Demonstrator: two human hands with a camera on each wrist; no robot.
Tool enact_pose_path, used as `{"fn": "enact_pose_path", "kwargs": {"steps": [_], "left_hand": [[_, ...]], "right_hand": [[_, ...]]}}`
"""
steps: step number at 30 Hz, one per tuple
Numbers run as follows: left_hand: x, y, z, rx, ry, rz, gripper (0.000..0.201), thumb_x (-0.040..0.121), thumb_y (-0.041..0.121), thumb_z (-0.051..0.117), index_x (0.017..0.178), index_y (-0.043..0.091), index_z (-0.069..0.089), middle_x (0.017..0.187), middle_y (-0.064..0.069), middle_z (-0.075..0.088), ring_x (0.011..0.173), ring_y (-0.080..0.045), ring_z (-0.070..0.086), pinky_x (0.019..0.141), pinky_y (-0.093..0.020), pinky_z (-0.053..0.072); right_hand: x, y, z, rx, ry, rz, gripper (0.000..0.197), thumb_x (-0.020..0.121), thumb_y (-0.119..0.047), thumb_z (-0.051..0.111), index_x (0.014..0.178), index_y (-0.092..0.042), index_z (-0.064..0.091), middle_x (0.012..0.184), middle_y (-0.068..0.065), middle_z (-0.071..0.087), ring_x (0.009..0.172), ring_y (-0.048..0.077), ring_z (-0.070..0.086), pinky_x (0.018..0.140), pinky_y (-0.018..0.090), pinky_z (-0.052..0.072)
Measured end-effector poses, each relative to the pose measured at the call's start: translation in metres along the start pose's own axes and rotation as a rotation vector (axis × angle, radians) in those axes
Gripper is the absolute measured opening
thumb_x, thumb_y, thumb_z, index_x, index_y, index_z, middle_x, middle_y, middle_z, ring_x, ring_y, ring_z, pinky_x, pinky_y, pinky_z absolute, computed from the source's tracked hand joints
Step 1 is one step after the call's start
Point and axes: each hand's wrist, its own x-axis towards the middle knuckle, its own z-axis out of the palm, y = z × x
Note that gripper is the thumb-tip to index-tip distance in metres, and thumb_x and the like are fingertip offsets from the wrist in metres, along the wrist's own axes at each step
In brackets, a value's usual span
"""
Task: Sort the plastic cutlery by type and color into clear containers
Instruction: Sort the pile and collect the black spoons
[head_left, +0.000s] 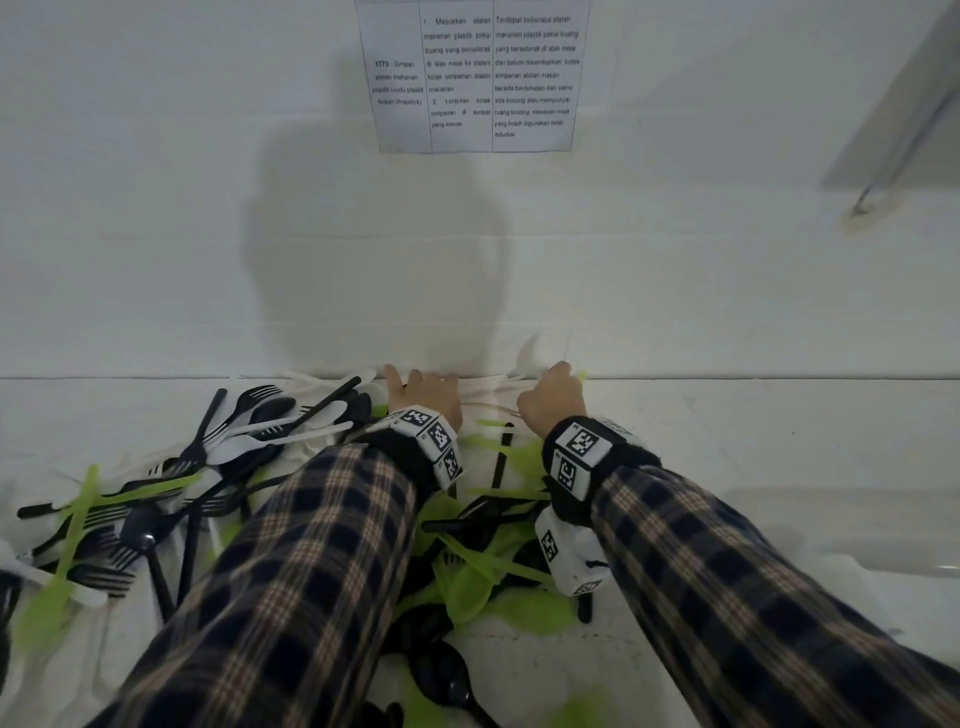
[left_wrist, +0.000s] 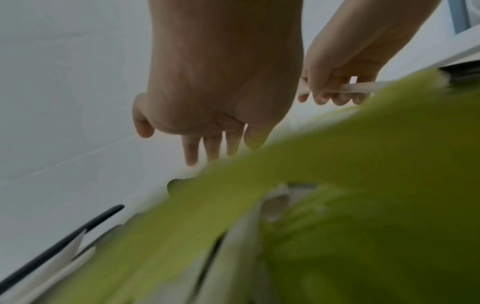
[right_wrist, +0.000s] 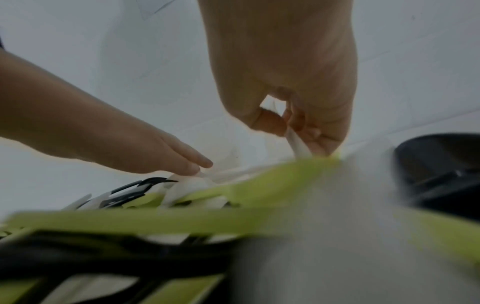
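Note:
A heap of black, white and lime green plastic cutlery (head_left: 171, 483) covers the white table from the left edge to the middle. Both hands reach to the far edge by the wall. My left hand (head_left: 423, 392) has straight fingers (left_wrist: 191, 152) laid on white pieces (right_wrist: 189, 183) at the back. My right hand (head_left: 550, 397) is curled round a white cutlery handle (left_wrist: 363, 86), which also shows between thumb and fingers in the right wrist view (right_wrist: 297, 144). Green pieces (head_left: 483, 571) lie under both wrists. Which type the held piece is cannot be told.
A white wall (head_left: 675, 260) stands right behind the hands, with a printed sheet (head_left: 472, 78) taped on it. A clear container rim (head_left: 883, 561) shows faintly at the right. Black spoons (head_left: 441, 675) lie near the front edge between the sleeves.

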Motion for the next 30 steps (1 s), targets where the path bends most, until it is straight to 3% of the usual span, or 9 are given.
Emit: {"fn": "enact_pose_path", "kwargs": {"steps": [2, 6, 13, 18, 19, 22, 24, 26, 30], "left_hand": [[0.001, 0.000, 0.001, 0.007, 0.001, -0.001, 0.046, 0.094, 0.013, 0.030, 0.139, 0.021, 0.039, 0.137, -0.002, 0.046, 0.131, -0.024, 0.037, 0.111, -0.057, 0.002], [-0.002, 0.002, 0.000, 0.093, 0.002, 0.010, 0.044, 0.091, 0.008, 0.036, 0.133, 0.018, 0.047, 0.137, -0.005, 0.041, 0.134, -0.025, 0.030, 0.112, -0.056, 0.002], [-0.002, -0.003, 0.000, 0.030, 0.115, 0.068, 0.028, 0.094, 0.013, 0.043, 0.118, 0.024, 0.055, 0.125, -0.003, 0.047, 0.124, -0.025, 0.038, 0.111, -0.054, 0.013], [-0.005, -0.011, -0.001, 0.017, 0.332, 0.109, 0.027, 0.096, 0.012, 0.042, 0.117, 0.024, 0.055, 0.120, -0.003, 0.046, 0.116, -0.023, 0.041, 0.100, -0.040, 0.026], [-0.006, -0.014, -0.002, 0.017, 0.367, 0.121, 0.028, 0.097, 0.012, 0.041, 0.117, 0.024, 0.055, 0.118, -0.003, 0.047, 0.112, -0.023, 0.043, 0.097, -0.038, 0.027], [-0.011, -0.023, -0.004, 0.038, 0.427, 0.177, 0.029, 0.097, 0.014, 0.039, 0.119, 0.024, 0.056, 0.116, -0.003, 0.047, 0.110, -0.023, 0.044, 0.093, -0.035, 0.027], [-0.016, -0.026, -0.005, 0.036, 0.447, 0.196, 0.028, 0.099, 0.020, 0.040, 0.120, 0.025, 0.057, 0.117, -0.002, 0.046, 0.112, -0.022, 0.042, 0.092, -0.034, 0.026], [-0.019, -0.028, -0.005, -0.009, 0.465, 0.191, 0.027, 0.099, 0.026, 0.039, 0.120, 0.027, 0.057, 0.118, 0.000, 0.048, 0.112, -0.021, 0.042, 0.091, -0.033, 0.024], [-0.025, -0.030, -0.002, -0.176, 0.481, 0.110, 0.025, 0.099, 0.024, 0.040, 0.120, 0.024, 0.054, 0.121, 0.002, 0.052, 0.113, -0.021, 0.045, 0.091, -0.034, 0.025]], "right_hand": [[0.000, -0.004, 0.002, -0.085, -0.013, -0.028, 0.032, 0.091, -0.005, 0.041, 0.122, 0.004, 0.044, 0.127, 0.021, 0.050, 0.115, 0.034, 0.051, 0.088, 0.034, 0.044], [-0.004, -0.010, 0.008, -0.177, -0.003, -0.095, 0.033, 0.097, -0.012, 0.034, 0.124, 0.003, 0.045, 0.126, 0.022, 0.051, 0.116, 0.035, 0.050, 0.090, 0.037, 0.041], [-0.007, -0.010, 0.014, -0.117, 0.026, -0.190, 0.026, 0.096, -0.015, 0.037, 0.113, -0.001, 0.049, 0.118, 0.017, 0.053, 0.104, 0.030, 0.054, 0.077, 0.032, 0.040], [-0.008, -0.013, 0.012, -0.114, 0.115, -0.247, 0.021, 0.097, -0.021, 0.033, 0.080, -0.015, 0.043, 0.095, 0.012, 0.050, 0.082, 0.023, 0.046, 0.069, 0.030, 0.033], [-0.008, -0.014, 0.012, -0.123, 0.117, -0.253, 0.025, 0.096, -0.024, 0.034, 0.080, -0.014, 0.050, 0.098, 0.011, 0.049, 0.083, 0.024, 0.048, 0.070, 0.029, 0.034], [-0.010, -0.016, 0.010, -0.143, 0.125, -0.356, 0.037, 0.092, -0.042, 0.045, 0.106, -0.014, 0.064, 0.113, 0.001, 0.049, 0.089, 0.017, 0.054, 0.073, 0.027, 0.040], [-0.013, -0.020, 0.009, -0.157, 0.045, -0.432, 0.046, 0.085, -0.053, 0.054, 0.107, -0.015, 0.066, 0.111, -0.003, 0.056, 0.091, 0.014, 0.057, 0.076, 0.029, 0.046], [-0.014, -0.023, 0.010, -0.146, -0.051, -0.432, 0.040, 0.082, -0.051, 0.061, 0.099, -0.015, 0.067, 0.100, -0.001, 0.066, 0.092, 0.016, 0.061, 0.081, 0.033, 0.051], [-0.014, -0.022, 0.012, -0.142, -0.128, -0.389, 0.024, 0.085, -0.032, 0.063, 0.095, -0.011, 0.067, 0.097, 0.008, 0.067, 0.091, 0.022, 0.060, 0.083, 0.036, 0.051]]}}
